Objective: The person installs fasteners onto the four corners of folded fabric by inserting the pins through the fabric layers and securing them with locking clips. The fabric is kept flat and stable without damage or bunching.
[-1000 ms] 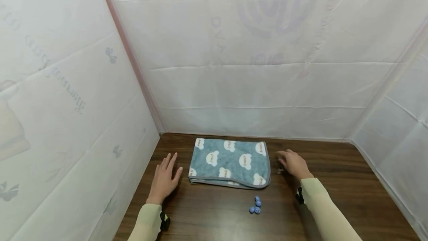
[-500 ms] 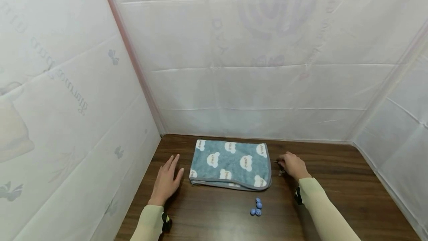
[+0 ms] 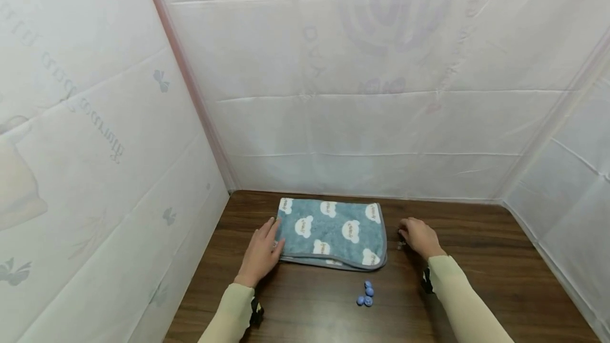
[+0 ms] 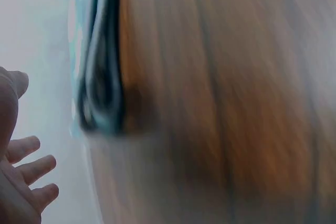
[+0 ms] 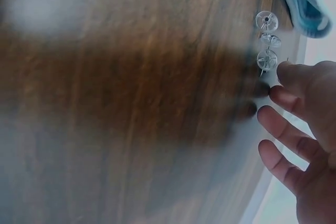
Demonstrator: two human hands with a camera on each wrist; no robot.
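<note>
"Where are the clear plastic pushpins [image 5: 270,40]?"
"Three sit together on the brown wood-grain counter [image 3: 305,306], beside the folded blue-grey bear-print cloth towel [image 3: 329,232]. The right hand [image 3: 421,237] seems to pinch another."
"Which step?"
"Handling pushpins singly, I'd judge; next calls for fingertips clear of the needle [image 5: 287,60]. The left hand [image 3: 259,252], fingers extended, is at the towel's left edge."
"Hidden?"
"Most of that pinched one; left-hand contact is unclear."

folded teal cloth [image 3: 332,234] near clear pins [image 5: 270,40]
</note>
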